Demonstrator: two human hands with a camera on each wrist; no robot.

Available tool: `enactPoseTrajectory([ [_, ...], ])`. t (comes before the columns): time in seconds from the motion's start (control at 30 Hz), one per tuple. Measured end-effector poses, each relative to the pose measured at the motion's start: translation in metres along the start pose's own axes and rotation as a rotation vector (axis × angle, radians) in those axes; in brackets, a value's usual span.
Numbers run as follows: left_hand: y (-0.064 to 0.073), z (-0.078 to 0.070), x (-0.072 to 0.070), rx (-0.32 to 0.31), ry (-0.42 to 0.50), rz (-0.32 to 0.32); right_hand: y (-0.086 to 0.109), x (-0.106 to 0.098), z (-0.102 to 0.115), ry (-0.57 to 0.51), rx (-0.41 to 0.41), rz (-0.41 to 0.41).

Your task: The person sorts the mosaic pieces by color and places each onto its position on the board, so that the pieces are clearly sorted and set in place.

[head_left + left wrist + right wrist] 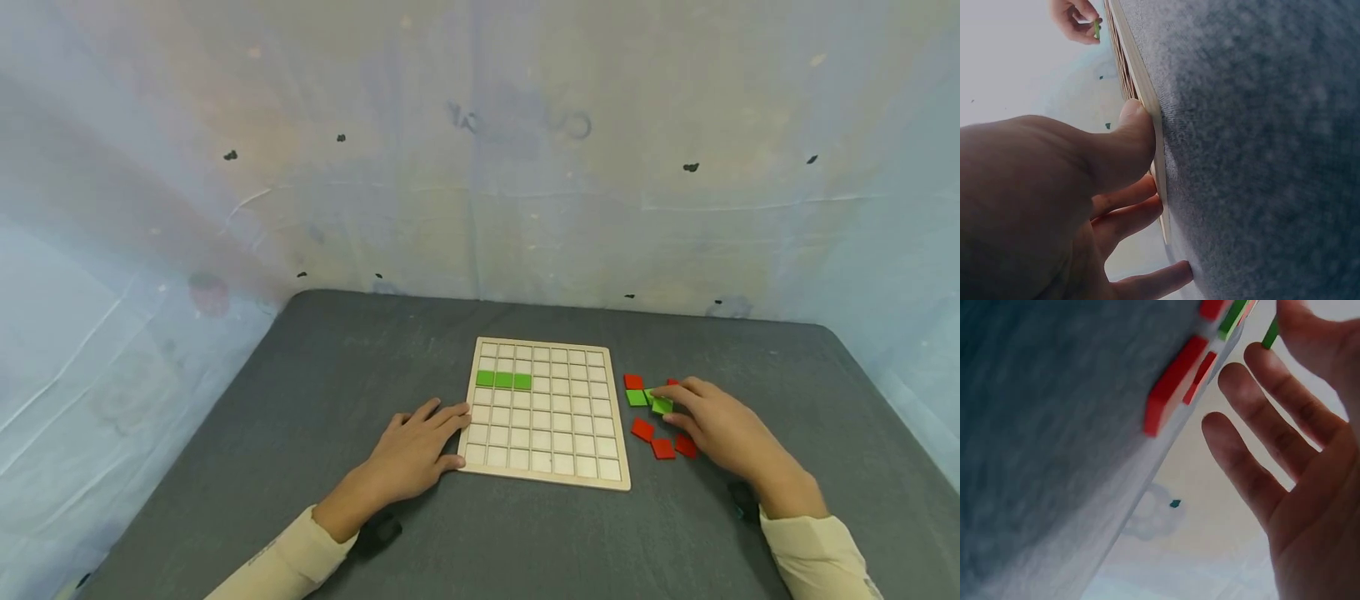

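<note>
A square wooden grid board (543, 477) lies on the dark table, with a short row of green tiles (504, 381) in cells near its left side. My left hand (416, 450) rests at the board's left edge, fingers spread; the left wrist view shows its thumb and some fingertips touching the wooden edge (1152, 106). To the right of the board, my right hand (723, 425) pinches a green tile (662, 407) between thumb and fingertip. In the right wrist view this tile (1270, 334) is raised off the table, seen edge-on, while the other fingers stay extended.
Beside the board lie loose red tiles (663, 449) and a loose green tile (635, 398), some partly hidden by the right hand. A pale sheet (480, 208) hangs behind the dark table (360, 358) and along its sides.
</note>
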State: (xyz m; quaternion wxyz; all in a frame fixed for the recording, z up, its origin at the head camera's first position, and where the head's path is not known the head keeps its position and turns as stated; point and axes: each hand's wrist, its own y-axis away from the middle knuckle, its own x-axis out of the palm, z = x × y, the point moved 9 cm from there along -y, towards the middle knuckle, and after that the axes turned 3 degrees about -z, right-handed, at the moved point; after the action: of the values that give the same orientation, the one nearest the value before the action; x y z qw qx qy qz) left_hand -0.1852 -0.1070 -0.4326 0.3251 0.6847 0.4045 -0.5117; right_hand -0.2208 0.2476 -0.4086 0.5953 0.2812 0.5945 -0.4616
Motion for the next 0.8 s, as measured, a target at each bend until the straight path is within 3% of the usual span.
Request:
enactPoseTrajectory([
  [0.8, -0.002, 0.003, 0.003, 0.005, -0.034, 0.002, -0.026, 0.012, 0.036, -0.082, -0.067, -0.018],
])
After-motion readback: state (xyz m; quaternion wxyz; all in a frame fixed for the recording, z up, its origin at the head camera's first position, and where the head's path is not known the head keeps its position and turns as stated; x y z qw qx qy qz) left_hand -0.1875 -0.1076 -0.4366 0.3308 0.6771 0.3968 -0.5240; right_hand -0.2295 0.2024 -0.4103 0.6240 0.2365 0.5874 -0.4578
